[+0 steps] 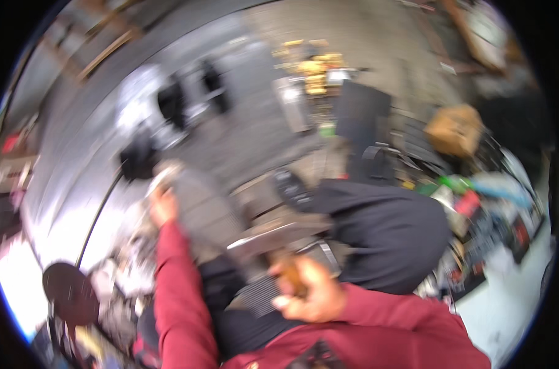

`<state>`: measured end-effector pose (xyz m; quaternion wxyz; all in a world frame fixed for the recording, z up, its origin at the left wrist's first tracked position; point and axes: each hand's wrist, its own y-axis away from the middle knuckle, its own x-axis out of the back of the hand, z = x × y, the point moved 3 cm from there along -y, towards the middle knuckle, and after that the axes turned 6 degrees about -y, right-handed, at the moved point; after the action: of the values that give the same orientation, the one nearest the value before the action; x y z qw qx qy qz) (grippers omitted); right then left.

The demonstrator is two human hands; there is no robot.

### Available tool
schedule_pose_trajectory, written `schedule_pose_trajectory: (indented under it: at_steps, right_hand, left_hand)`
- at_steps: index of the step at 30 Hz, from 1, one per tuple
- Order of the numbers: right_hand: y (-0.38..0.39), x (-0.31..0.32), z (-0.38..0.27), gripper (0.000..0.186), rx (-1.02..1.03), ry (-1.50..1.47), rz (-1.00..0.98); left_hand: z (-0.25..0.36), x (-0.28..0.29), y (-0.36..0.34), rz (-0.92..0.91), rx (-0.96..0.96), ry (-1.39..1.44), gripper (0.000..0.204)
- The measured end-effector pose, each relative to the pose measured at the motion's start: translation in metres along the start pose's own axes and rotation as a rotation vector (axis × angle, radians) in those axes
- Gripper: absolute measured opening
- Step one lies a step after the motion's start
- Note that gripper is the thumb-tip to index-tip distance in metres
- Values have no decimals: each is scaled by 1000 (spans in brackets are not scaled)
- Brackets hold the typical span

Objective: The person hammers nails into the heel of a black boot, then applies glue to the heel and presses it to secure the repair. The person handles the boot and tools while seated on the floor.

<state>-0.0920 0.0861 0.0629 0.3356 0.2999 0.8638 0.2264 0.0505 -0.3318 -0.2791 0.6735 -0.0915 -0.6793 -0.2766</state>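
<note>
**Brown handle in the right hand, pale metal just ahead and to the left**

I fix on the brown-handled tool (293,280): it sits in my right hand (317,290), low and close to the body, and I read the fingers as wrapped around it. The handle slants from the palm up and leftward. Just beyond its upper end lies a pale metal strip (261,240), its long axis cutting across that slant, from lower left to upper right (the blur keeps me from telling whether strip and handle are one piece). My right hand is plainly the nearer one to it. My left hand (163,204) is well apart, reached out up and to the left, its fingers at a whitish thing (167,168); whether they pinch it or only touch it, I cannot tell. A grey-brown block (259,198) lies past the strip, sideways between the hands. From here, I judge that any move at the strip turns on that crossing angle rather than on reach.
</note>
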Motion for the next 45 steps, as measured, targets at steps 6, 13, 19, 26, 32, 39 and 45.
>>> schedule_pose_trajectory:
  at_steps: [6,13,19,26,32,39,45]
  right_hand:
    - [0,4,-14,53,-17,-24,4]
    - [1,5,-11,53,-60,-39,34]
    - [1,8,-9,55,-44,-11,20]
    - [-1,7,-11,54,4,-11,-5]
    - [0,7,-13,54,-30,-27,2]
    - [-1,6,-16,53,1,3,-2]
    - [-1,6,-14,53,9,-19,-5]
  left_hand:
    - [2,-1,17,16,260,1019,5]
    - [5,8,20,-174,382,1544,5]
    - [11,4,20,-255,406,1686,2]
    - [17,7,16,-274,408,1692,1]
    - [16,7,17,-305,417,1676,3]
    - [14,2,15,-268,440,1693,4]
    - [18,8,17,-282,470,1749,5]
